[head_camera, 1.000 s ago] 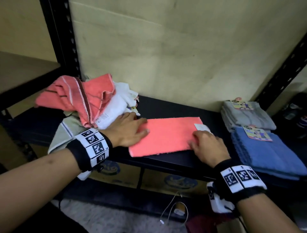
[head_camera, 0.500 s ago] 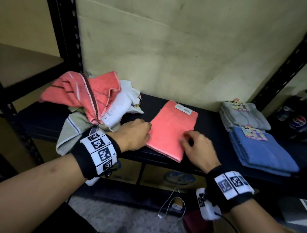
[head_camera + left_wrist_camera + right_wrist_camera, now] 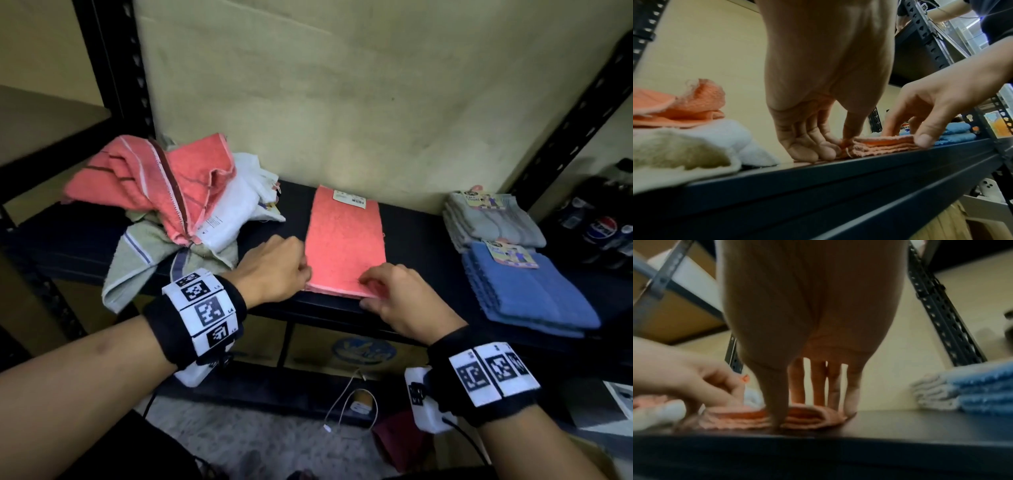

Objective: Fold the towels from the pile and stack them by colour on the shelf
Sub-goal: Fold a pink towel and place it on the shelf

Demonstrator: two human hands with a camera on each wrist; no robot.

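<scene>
A folded coral towel (image 3: 346, 240) lies lengthwise on the black shelf (image 3: 424, 236), its white label at the wall end. My left hand (image 3: 305, 274) pinches the towel's near left corner, thumb on top and fingers curled at the edge (image 3: 836, 146). My right hand (image 3: 364, 291) pinches the near right corner, fingers on top and thumb at the front edge (image 3: 801, 412). A loose pile of towels (image 3: 171, 202), striped coral, white and beige, sits at the left. At the right stand a folded grey stack (image 3: 493, 222) and a folded blue stack (image 3: 527, 294).
The wall stands close behind the shelf. Black perforated uprights (image 3: 113, 68) frame it on both sides. Pepsi bottles (image 3: 599, 229) stand beyond the right upright. Cardboard boxes (image 3: 359, 353) and a white cable (image 3: 346, 407) lie below the shelf.
The coral towel has been turned from crosswise to lengthwise, its label end now at the wall. Both hands have shifted to its near corners.
</scene>
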